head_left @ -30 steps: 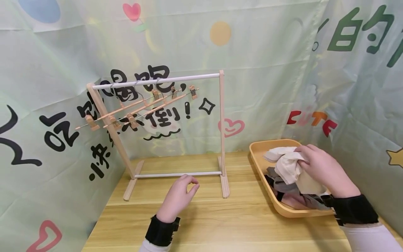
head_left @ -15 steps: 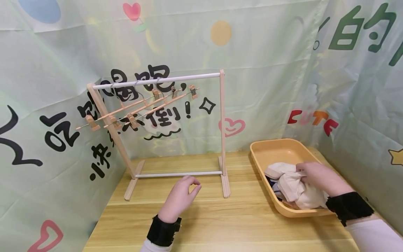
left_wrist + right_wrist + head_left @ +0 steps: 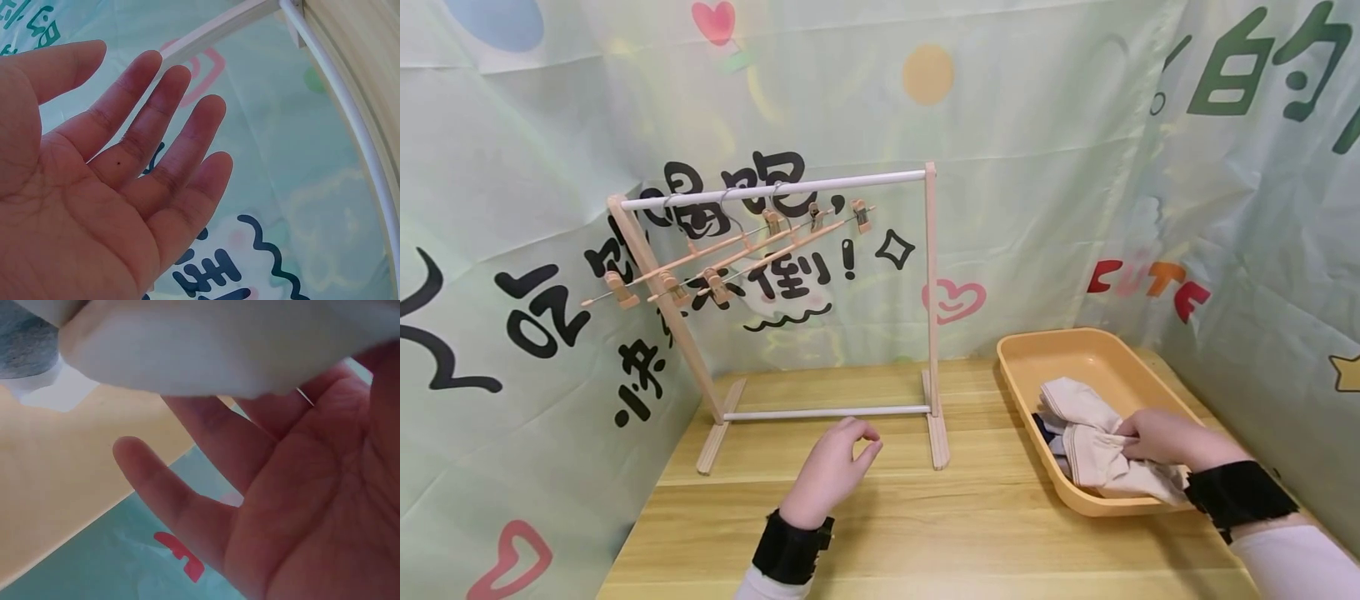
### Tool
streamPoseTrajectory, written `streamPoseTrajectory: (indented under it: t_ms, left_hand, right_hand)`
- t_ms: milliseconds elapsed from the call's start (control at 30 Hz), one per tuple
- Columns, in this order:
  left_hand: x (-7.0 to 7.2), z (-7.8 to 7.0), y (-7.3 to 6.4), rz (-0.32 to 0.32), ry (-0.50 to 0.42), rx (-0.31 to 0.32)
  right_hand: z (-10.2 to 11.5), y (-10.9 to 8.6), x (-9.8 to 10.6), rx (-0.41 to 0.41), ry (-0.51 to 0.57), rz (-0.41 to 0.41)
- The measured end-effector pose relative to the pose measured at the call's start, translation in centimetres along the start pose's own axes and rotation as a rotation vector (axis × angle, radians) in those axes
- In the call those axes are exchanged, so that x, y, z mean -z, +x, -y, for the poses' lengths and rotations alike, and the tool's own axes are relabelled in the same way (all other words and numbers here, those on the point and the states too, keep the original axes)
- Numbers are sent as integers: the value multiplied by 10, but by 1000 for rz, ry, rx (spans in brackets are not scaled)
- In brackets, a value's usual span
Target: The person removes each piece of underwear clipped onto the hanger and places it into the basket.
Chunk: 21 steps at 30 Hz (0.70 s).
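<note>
In the head view, my right hand [image 3: 1172,440] pinches a cream cloth garment [image 3: 1093,458] inside the yellow-orange tub [image 3: 1071,354]. The garment lies bunched over darker clothes [image 3: 1058,446], which show only at its left edge. From the right wrist, pale fabric [image 3: 206,347] covers the fingertips, and the thumb tip is hidden. My left hand [image 3: 829,471] hovers over the table before the rack's lower bar, holding nothing. Its fingers [image 3: 150,119] are relaxed and slightly bent in the left wrist view.
A small wooden clothes rack [image 3: 932,292] stands at the back left. Several clip hangers [image 3: 760,250] hang from its white top bar [image 3: 850,182], bunched towards the left. Printed fabric walls [image 3: 1037,208] enclose the wooden table [image 3: 955,533] at the back and sides.
My right hand has lowered the cream garment from above the tub onto the clothes in it, covering most of them, then shifted it slightly. My left hand has stayed nearly still.
</note>
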<state>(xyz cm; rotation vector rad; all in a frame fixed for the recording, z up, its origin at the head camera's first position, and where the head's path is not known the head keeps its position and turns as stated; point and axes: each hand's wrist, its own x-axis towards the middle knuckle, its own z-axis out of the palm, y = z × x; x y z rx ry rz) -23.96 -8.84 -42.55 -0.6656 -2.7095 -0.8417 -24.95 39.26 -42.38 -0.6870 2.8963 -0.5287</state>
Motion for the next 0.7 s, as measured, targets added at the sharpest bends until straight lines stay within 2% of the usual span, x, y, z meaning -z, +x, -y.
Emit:
streamPoseTrajectory:
  t_ms: [167, 333, 433, 533, 633, 700]
  left_hand:
    - [-2, 2, 0, -1, 3, 0]
    - [-5, 3, 0, -32, 0, -14]
    - [-8, 6, 1, -77, 7, -24]
    - [-9, 9, 3, -122, 30, -40]
    - [-8, 12, 6, -160, 72, -73]
    - [-6, 14, 10, -185, 111, -106]
  right_hand:
    - [3, 1, -3, -19, -25, -1]
    - [17, 2, -3, -77, -167, -70]
    - [36, 3, -3, -120, -251, -171]
    - [58, 6, -5, -118, -304, -329]
    - [81, 13, -9, -57, -330, -496]
    - [94, 21, -14, 8, -325, -580]
